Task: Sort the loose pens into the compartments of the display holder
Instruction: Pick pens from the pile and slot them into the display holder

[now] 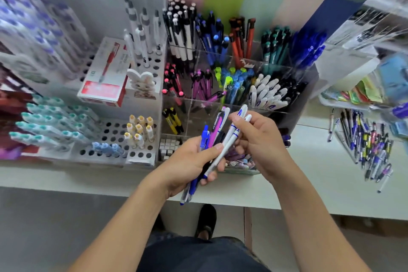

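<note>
Pens in a mixed bundle [210, 139] fill the left hand [189, 163], whose fingers curl round them just in front of the clear display holder [231, 77]. The bundle fans upward: a blue pen at the left, a purple one beside it, white pens with blue print at the right, and blue tips sticking out below the palm. How many pens the bundle holds cannot be counted, since the fingers and the pens themselves cover one another.

The right hand [258, 137] meets the bundle from the right, its thumb and forefinger pinching the upper part of a white pen [239, 121]; the other fingers are curled behind and mostly hidden. Whether that pen is free of the left hand's grip cannot be told.

The holder stands on a white counter [309, 183]. Its back compartments hold white-and-black, blue, orange, teal and dark-blue pens upright; the middle row holds pink-topped, purple, green-and-blue and white pens; a near-left compartment holds yellow-and-black pens [173, 121]. The nearest compartments are largely hidden behind both hands.

A heap of loose pens [364, 146] lies well to the right on the counter, smeared by blur. A red-and-white box [104, 77] sits to the left. The shelves at both edges are too blurred to read.
</note>
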Demonstrator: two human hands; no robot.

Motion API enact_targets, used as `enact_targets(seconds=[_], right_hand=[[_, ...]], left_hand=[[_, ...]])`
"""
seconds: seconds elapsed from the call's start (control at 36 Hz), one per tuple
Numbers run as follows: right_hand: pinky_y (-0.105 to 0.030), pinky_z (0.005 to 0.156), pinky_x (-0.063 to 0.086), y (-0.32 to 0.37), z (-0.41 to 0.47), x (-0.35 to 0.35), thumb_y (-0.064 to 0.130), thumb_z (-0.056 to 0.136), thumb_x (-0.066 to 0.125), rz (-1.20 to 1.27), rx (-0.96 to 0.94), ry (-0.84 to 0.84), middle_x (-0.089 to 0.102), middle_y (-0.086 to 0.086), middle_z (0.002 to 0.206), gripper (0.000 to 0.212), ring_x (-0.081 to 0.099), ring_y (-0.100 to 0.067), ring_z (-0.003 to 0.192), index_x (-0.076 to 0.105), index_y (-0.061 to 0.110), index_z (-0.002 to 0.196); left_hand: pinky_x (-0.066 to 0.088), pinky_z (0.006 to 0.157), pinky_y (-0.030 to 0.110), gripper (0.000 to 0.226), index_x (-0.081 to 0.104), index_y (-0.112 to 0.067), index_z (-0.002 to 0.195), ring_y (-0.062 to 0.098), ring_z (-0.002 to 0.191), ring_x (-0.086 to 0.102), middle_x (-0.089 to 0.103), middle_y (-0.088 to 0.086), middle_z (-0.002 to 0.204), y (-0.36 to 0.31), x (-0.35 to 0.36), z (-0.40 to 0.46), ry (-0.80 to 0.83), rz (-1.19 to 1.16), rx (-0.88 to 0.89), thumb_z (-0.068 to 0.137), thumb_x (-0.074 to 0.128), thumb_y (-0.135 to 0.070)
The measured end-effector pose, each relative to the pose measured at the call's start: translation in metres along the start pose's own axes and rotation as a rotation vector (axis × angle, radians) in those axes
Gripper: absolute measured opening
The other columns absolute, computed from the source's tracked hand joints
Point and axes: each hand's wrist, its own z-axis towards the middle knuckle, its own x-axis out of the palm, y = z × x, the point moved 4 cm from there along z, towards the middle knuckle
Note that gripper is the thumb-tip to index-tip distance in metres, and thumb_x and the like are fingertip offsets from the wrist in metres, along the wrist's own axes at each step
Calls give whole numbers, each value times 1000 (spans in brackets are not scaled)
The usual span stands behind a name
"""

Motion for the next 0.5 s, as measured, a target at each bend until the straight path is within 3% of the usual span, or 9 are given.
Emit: enact_targets(seconds=[0.06, 0.17, 0.25, 0.33, 0.5], right_hand=[[-25, 41, 35, 3, -1, 4, 17, 101, 61, 53, 19, 101, 56, -13, 63, 10, 44, -20, 45, 69, 11, 101], [-22, 37, 29, 9, -4, 7, 22, 94, 64, 81, 30, 250, 56, -7, 52, 21, 46, -13, 37, 69, 4, 105], [-19, 35, 29, 9, -4, 5, 18, 97, 63, 101, 2, 200, 54, -4, 50, 19, 44, -10, 36, 63, 2, 88], [-19, 35, 30, 6, -4, 1, 16, 99, 62, 107, -4, 157, 52, -3, 52, 25, 41, -11, 39, 63, 12, 74], [-19, 37, 33, 1, -6, -4, 17, 98, 64, 74, -8, 123, 56, -9, 59, 24, 45, -14, 44, 66, 13, 75]], left_hand=[[35, 38, 21, 21, 63, -13, 96, 17, 48, 50, 60, 7, 70, -1, 2, -2, 48, -9, -19, 105, 51, -29], [36, 36, 19, 35, 74, -27, 81, 15, 44, 50, 56, 7, 64, -5, 7, -7, 154, -16, -44, 105, 49, -31], [33, 36, 19, 27, 70, -18, 90, 13, 43, 49, 56, 4, 64, -7, 6, -4, 124, -1, -27, 102, 51, -32], [34, 38, 20, 22, 60, -10, 97, 14, 45, 50, 59, 5, 68, -3, 4, -2, 86, 75, -13, 103, 53, -30], [29, 40, 19, 18, 67, -29, 86, 13, 47, 43, 55, 2, 70, 2, 4, 1, 117, 113, -18, 100, 57, -33]])
